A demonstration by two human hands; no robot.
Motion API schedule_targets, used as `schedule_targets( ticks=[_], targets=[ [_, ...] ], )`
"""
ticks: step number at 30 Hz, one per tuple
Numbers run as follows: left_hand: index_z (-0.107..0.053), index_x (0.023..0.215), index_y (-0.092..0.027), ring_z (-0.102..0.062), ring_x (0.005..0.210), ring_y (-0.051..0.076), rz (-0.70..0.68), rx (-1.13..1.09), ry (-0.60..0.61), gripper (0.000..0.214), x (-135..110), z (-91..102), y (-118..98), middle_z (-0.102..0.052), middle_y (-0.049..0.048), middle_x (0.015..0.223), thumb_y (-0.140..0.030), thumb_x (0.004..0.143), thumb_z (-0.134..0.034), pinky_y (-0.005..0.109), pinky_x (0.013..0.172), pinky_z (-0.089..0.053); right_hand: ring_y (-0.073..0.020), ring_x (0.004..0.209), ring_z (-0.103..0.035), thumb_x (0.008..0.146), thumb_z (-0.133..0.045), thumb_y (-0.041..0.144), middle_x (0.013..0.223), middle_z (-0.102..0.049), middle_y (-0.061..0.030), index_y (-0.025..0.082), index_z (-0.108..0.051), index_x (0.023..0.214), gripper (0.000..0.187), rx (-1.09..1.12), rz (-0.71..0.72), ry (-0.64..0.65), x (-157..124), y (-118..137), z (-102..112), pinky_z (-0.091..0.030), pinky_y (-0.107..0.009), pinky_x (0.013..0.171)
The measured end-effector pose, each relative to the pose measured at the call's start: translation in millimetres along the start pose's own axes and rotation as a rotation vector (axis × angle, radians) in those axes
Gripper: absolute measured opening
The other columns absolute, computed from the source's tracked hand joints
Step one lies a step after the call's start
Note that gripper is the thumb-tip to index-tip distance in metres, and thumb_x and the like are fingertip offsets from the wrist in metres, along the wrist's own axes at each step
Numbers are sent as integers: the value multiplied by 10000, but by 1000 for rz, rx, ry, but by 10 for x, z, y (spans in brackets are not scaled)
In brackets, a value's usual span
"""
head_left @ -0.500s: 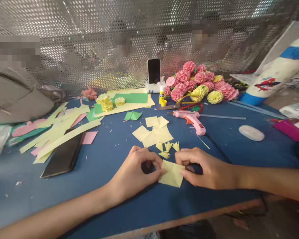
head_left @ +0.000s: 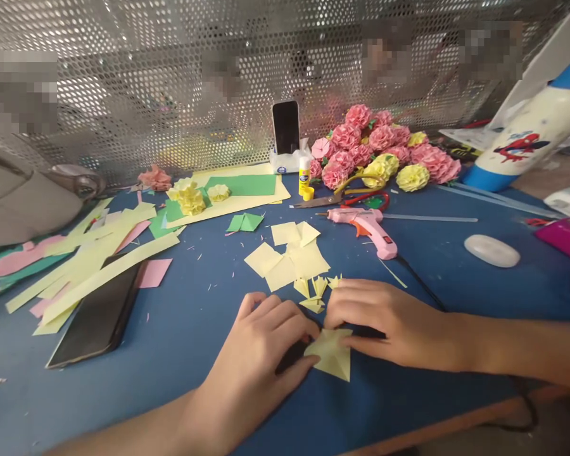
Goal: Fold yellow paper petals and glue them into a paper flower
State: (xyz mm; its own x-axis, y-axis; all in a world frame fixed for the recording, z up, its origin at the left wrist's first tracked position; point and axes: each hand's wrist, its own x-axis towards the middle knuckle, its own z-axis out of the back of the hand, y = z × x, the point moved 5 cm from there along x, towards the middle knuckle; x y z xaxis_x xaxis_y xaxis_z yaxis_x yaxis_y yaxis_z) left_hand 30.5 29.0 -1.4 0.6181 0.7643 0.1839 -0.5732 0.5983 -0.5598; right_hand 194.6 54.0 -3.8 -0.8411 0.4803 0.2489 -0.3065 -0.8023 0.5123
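Between both hands is a small creased square of yellow paper (head_left: 333,356), close to the table's front. My left hand (head_left: 273,351) grips its left edge between thumb and fingers. My right hand (head_left: 377,323) pinches its upper right part, fingers along the far side and thumb on top. Just beyond the hands lie several small folded yellow paper pieces (head_left: 312,304), one partly hidden by my right hand. Farther back are several loose yellow paper squares (head_left: 304,258), overlapping one another.
A pink glue gun (head_left: 368,228), scissors (head_left: 320,201) and a glue stick (head_left: 304,176) lie beyond. Paper flowers (head_left: 382,142) are piled behind. At left, yellow strips (head_left: 99,272) cover a dark phone (head_left: 99,316). A white oval object (head_left: 491,250) and a bottle (head_left: 517,142) are right.
The paper square has turned and come slightly nearer the front edge. Both hands have shifted their grip on it, the right fingers now reaching over its far side. The view has moved slightly.
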Motion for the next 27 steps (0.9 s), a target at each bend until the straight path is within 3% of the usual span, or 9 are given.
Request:
schedule_targets(
  ticks=[5,8,13,21,27],
  targets=[
    [-611,1056,-213,-586,904,154,-189,33,-8,154,-74,19,-81,-699,-10,1030,-150,1003,-481,350,875,-292,-171,968,-589,1026,-403,136,1079,-708,-46,145,-644,1082,248,-175,370,2,-31,78,91,-427,-322,829],
    [-632,1090,-187,-600,934,150,-307,86,-26,258,-104,19,-138,-709,19,1093,-160,1044,-379,352,908,-303,-168,958,-626,1019,-440,151,1083,-728,-43,136,-675,1065,240,-289,487,-12,-49,125,120,-463,-318,739],
    [-700,1011,-198,-623,902,143,-393,245,-174,302,-135,46,-212,-744,8,1039,-183,1047,-400,347,909,-331,-152,933,-651,1014,-459,174,1096,-730,-36,152,-705,1011,247,-344,538,-30,-68,172,141,-502,-306,661],
    [-714,1025,-183,-621,896,158,-466,314,-181,206,-183,11,-195,-740,6,1049,-162,997,-511,369,892,-355,-150,928,-654,1020,-444,163,1097,-733,-28,144,-711,1009,268,-298,545,-19,-65,136,134,-504,-307,656],
    [-703,1080,-152,-618,929,173,-528,358,-151,344,-225,14,-226,-737,24,1057,-157,1042,-361,376,902,-361,-151,948,-656,1024,-448,169,1094,-734,-23,133,-702,1022,257,-277,541,-8,-63,126,128,-506,-317,672]
  ],
)
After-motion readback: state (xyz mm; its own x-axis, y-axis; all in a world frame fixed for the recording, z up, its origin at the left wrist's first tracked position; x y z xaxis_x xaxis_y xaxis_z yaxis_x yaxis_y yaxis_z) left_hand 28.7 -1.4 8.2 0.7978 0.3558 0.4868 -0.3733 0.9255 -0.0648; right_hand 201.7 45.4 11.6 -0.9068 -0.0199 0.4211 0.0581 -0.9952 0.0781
